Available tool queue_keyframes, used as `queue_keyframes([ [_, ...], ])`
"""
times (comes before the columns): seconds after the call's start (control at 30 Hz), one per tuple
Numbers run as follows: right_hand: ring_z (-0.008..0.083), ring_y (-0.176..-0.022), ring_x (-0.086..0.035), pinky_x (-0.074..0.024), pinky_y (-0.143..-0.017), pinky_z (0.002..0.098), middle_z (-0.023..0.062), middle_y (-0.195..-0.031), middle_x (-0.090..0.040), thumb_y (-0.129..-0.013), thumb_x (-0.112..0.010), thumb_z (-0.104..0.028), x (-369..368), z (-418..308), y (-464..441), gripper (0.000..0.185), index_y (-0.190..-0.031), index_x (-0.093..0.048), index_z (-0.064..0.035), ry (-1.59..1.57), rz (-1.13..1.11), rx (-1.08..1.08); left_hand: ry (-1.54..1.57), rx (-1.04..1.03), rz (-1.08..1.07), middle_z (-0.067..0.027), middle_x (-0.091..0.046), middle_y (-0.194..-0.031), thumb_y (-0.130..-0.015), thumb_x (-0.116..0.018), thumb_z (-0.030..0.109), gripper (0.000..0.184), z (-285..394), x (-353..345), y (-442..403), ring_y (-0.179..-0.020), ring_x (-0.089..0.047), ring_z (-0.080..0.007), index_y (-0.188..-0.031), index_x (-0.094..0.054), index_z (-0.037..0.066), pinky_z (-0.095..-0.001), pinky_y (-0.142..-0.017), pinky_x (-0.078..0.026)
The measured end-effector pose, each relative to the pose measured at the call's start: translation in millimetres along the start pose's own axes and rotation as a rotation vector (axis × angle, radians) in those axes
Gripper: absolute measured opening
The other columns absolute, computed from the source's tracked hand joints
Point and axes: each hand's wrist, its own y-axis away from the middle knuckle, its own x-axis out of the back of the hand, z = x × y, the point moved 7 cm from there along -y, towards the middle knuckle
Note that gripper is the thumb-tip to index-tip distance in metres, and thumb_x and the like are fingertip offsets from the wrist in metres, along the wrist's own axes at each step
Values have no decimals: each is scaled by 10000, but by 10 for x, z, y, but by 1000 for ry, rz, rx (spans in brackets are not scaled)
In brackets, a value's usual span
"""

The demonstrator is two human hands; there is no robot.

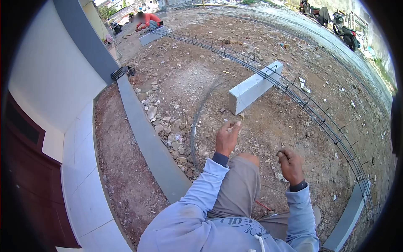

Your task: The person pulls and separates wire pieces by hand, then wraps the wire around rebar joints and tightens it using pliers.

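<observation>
Outdoors, left hand (227,137) and right hand (290,165) held apart near a bent knee (249,158), both partly curled, whether anything is gripped cannot be told, long rebar cage (303,104) propped beyond them on pale blocks (257,89), stony ground (189,63) seen beneath, red-clad person (152,17) crouched near its far end.

Outdoor building site: stony ground (197,72), rebar cage (286,88) on blocks (252,94); door (35,189), perhaps, at dim edge.

Left hand (227,137): I'm seeing it hovering from here, fingers partly curled.
Right hand (291,166): I'm watching it hovering apart, fingers bent inward.
Forearms (208,181): both are pointing forward.
</observation>
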Motion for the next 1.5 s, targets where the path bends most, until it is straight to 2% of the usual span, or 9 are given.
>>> queue_keyframes([
  [0.1, 255, -630, -590, -446, -582, 342, 142, -700, -593, -832, -572, -70, -152, -24, 11, 82, -829, -613, 1, -4, 15, 34, -180, -444, 361, -136, -653, -916, -888, -559, 408, 393, 389, 196, 99, -908, -604, -327, -926, -649, 27, -417, -787, -463],
  [0.2, 305, -670, -605, -455, -599, 369, 160, -736, -610, -824, -575, -77, -248, -161, 58, 87, -829, -618, -1, 0, -45, -7, -289, -453, 300, -152, -647, -898, -889, -559, 398, 374, 389, 128, 183, -891, -607, -333, -909, -649, 35, -412, -786, -462],
  [0.4, 379, -723, -598, -468, -626, 432, 186, -780, -617, -809, -573, -97, -408, -313, 123, 98, -812, -617, -9, 139, -91, 186, -43, 29, -346, -145, -663, -767, -929, -472, 444, 462, 116, -327, 423, -748, -643, -315, -889, -651, 21, -396, -699, -489],
  [0.6, 371, -717, -600, -471, -610, 452, 174, -755, -602, -796, -567, -99, -522, -442, 173, 83, -765, -572, -23, 276, -78, 228, -368, -202, -189, -178, -622, -675, -926, -434, 498, 532, 199, -350, 451, -667, -613, -372, -719, -632, 49, -447, -619, -462],
  [0.8, 361, -704, -604, -480, -598, 449, 149, -721, -602, -798, -573, -127, -596, -397, 206, 90, -762, -563, -45, 321, -162, 226, -421, -192, -174, -197, -603, -664, -888, -519, 453, 453, 203, -319, 455, -655, -591, -397, -692, -612, 55, -465, -589, -448],
  [1.0, 358, -716, -611, -490, -620, 457, 162, -766, -602, -804, -589, -177, -543, -116, 278, 104, -811, -619, -78, 611, 20, 115, -429, -216, -143, -194, -593, -644, -868, -555, 440, 437, 296, -326, 471, -632, -588, -388, -679, -609, 49, -464, -573, -443],
  [1.13, 356, -751, -611, -493, -656, 456, 171, -784, -594, -809, -581, -168, -532, 52, 249, 112, -814, -638, -71, 462, -48, 13, -450, -154, -195, -187, -627, -691, -856, -567, 430, 402, 414, -377, 448, -665, -609, -385, -739, -650, 55, -462, -599, -458],
  [1.4, 366, -758, -607, -496, -664, 448, 176, -799, -594, -769, -574, -70, -457, 114, 205, 116, -849, -654, -47, 325, 25, 49, -484, -191, -222, -180, -633, -690, -855, -579, 411, 391, 429, -531, 385, -671, -614, -378, -750, -653, 41, -454, -606, -458],
  [1.5, 362, -759, -605, -497, -672, 441, 174, -799, -597, -765, -572, -44, -477, 74, 191, 118, -850, -655, -37, 276, 35, 105, -395, -261, -173, -170, -594, -625, -850, -606, 396, 409, 441, -530, 388, -575, -572, -353, -688, -618, 21, -426, -546, -429],
])
